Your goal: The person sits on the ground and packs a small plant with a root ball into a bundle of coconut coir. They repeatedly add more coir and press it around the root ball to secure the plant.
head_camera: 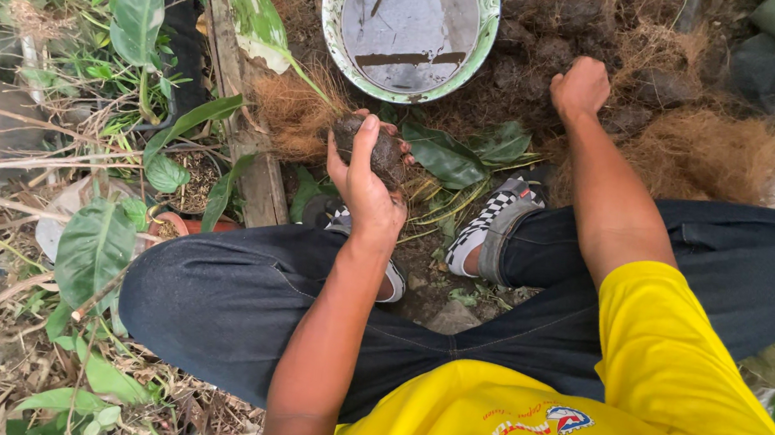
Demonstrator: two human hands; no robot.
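Left hand (365,172) grasps a root ball (377,149) (below the bowl (332,10) rim); right hand (580,86) clenched on soil.

So the bowl (410,23) sits on the soil ahead of the crossed legs, with the left hand (365,179) holding a root ball (377,149) just below it. The right hand (580,86) is down in the dirt to the bowl's right, next to a fibre pile (711,151). A wooden plank (239,77) and potted plants (144,19) sit off left.

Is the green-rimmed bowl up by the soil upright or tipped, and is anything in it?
Upright. The bowl sits level on the soil, holding dark liquid whose flat surface mirrors the surroundings. Depth: cannot tell.
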